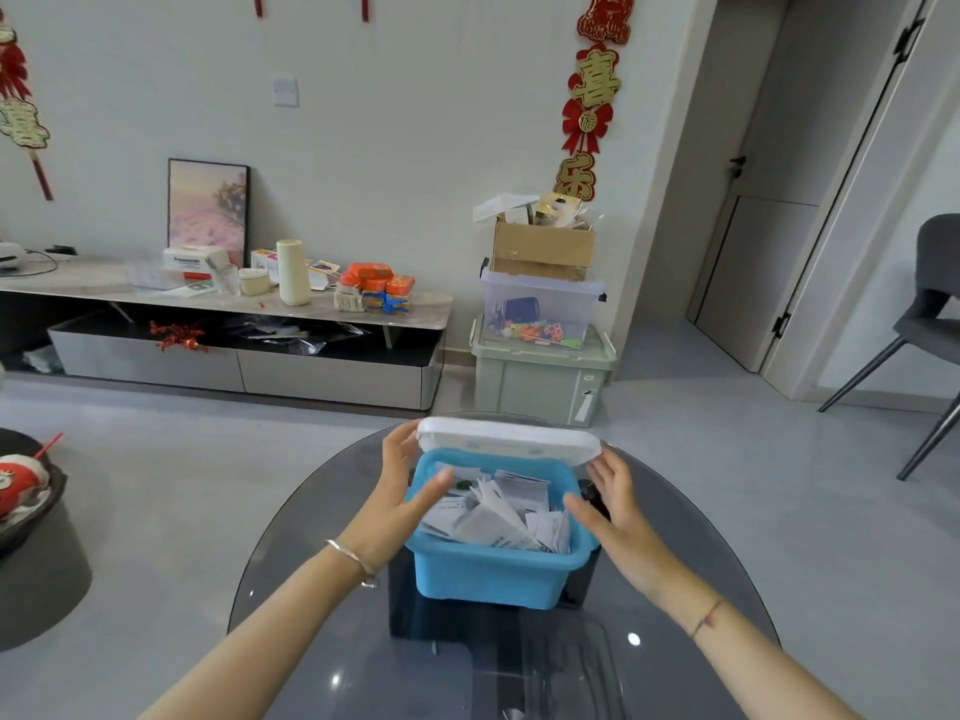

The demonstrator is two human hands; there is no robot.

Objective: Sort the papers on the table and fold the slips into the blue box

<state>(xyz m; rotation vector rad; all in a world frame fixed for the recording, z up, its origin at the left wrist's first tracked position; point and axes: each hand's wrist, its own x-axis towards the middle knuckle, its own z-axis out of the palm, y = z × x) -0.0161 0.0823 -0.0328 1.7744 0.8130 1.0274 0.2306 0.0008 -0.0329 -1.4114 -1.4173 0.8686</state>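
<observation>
A blue box (493,574) stands on the round dark glass table (311,537), filled with several folded white paper slips (498,511). Its white lid (506,440) sits tilted over the box's far rim. My left hand (400,491) is at the box's left side, with its fingers touching the lid's left end and its thumb stretched over the slips. My right hand (613,506) is at the box's right side, and its fingertips touch the lid's right corner. The fingers of both hands are nearly straight.
Behind the table, stacked storage bins with a cardboard box (543,324) stand by the wall. A low TV cabinet (234,324) with clutter runs along the left. A grey chair (930,324) is at the right, and a dark round stool (36,543) at the left.
</observation>
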